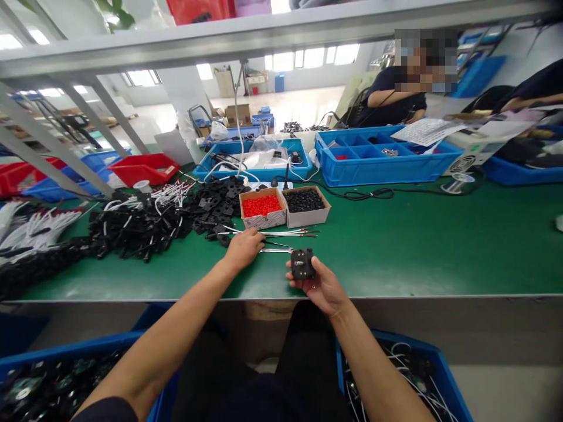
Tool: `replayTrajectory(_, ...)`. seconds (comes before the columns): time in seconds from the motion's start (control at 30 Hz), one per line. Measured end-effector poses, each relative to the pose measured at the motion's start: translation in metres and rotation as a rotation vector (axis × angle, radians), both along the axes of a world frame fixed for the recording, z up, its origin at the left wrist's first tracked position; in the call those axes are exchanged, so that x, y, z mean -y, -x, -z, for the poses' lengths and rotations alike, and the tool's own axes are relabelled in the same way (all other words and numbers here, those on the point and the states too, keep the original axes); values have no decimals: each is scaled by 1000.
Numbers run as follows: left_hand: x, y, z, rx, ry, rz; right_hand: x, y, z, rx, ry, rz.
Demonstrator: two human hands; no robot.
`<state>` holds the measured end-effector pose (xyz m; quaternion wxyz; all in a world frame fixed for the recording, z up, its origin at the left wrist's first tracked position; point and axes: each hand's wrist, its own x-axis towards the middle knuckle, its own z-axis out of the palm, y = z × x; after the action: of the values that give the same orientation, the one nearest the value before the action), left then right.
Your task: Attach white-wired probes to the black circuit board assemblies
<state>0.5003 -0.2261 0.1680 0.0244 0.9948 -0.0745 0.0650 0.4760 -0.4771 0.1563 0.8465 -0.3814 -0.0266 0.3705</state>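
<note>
Block (302, 264) sits in the right hand (326, 287), pinched between thumb and fingers, its studded face showing, close to the near edge of the bench (417, 252). The left hand (245, 249) lies back up, fingers bent, at the left end of the wrench (276, 251) and beside loose wires (301, 232); whether it grips either, I cannot tell.

The likeliest mishap is a drop: the hold is at one side, and if the thumb slips, the block could go over the edge toward the lap or the right bin (448, 375). Lifting the wrench carelessly could drag the wires along, since they lie so near it. A forward swing of the left hand might knock the red box (264, 221) and spill its small bits; the black box (308, 218) stands right against it.

Room is tight on the left, where a heap (141, 228) of dark parts crowds in. The widest room for moving runs rightward over the green top, with a cord (369, 193) along the back.
</note>
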Motion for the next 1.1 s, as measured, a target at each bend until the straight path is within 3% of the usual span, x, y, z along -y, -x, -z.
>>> replayTrajectory(0.27,2,6,-10,29,-10,74,0,2,0,-98,-9,61)
replayTrajectory(0.4,-2,29,-19,56,61,-7,-2,2,0,-64,-24,91)
replayTrajectory(0.47,-1,51,-26,57,276,-55,-5,4,-2,-29,3,106)
replayTrajectory(0.57,7,93,-36,23,775,-57,-12,11,-5,33,47,94)
replayTrajectory(0.63,15,122,-40,-19,924,-64,-19,19,-7,44,57,54)
replayTrajectory(0.8,22,164,-37,4,933,-108,-35,38,-10,62,39,-59)
replayTrajectory(0.97,15,174,-27,138,908,-43,-48,46,-14,130,41,-129)
replayTrajectory(1.1,12,179,-27,192,821,37,-53,50,-17,197,90,-193)
